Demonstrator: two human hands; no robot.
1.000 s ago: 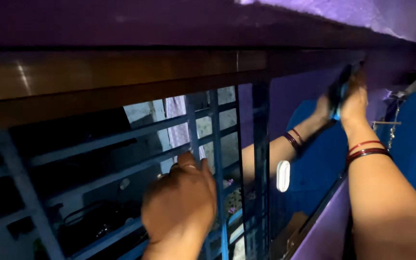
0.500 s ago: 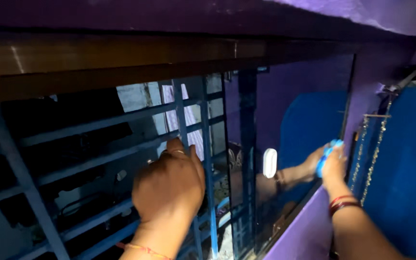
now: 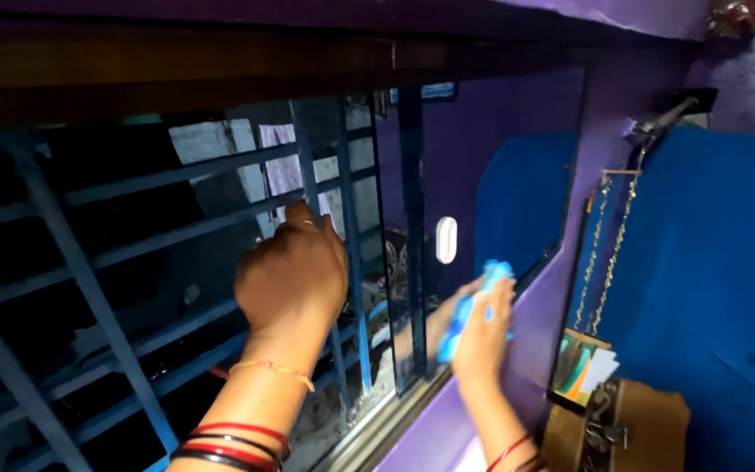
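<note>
My left hand (image 3: 292, 273) grips a vertical bar of the blue window frame (image 3: 353, 262), fingers curled round it. My right hand (image 3: 485, 336) presses a blue cloth (image 3: 469, 308) flat against the lower part of the sliding glass pane (image 3: 491, 175). The pane mirrors the hand, the purple wall and a blue curtain. Red and dark bangles circle both wrists.
A blue metal grille (image 3: 107, 253) covers the window opening at left. A wooden lintel (image 3: 176, 61) runs above. At right hang a blue curtain (image 3: 709, 288), a thin chain (image 3: 609, 253) and a brown box with a padlock (image 3: 631, 428). The sill (image 3: 377, 419) lies below.
My right hand with the cloth has come down the glass from the upper right corner to the lower part of the pane. My left hand has stayed on the frame bar.
</note>
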